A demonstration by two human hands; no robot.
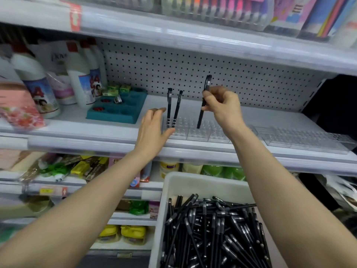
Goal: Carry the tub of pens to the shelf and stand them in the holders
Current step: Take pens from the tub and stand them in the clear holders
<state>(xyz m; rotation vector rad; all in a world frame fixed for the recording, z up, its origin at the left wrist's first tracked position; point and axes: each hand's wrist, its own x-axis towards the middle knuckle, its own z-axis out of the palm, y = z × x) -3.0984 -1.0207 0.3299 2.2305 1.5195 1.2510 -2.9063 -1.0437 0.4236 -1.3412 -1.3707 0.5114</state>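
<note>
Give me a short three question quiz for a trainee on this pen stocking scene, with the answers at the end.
1. True or false: the left hand is gripping a pen.
2. How many pens stand unheld in the clear holder? A) one B) two C) five
3. Fill the gap: the loose black pens not yet placed lie in the white ____.

Key:
1. False. It is open beside the two standing pens. The right hand pinches the held pen.
2. B.
3. tub.
</note>
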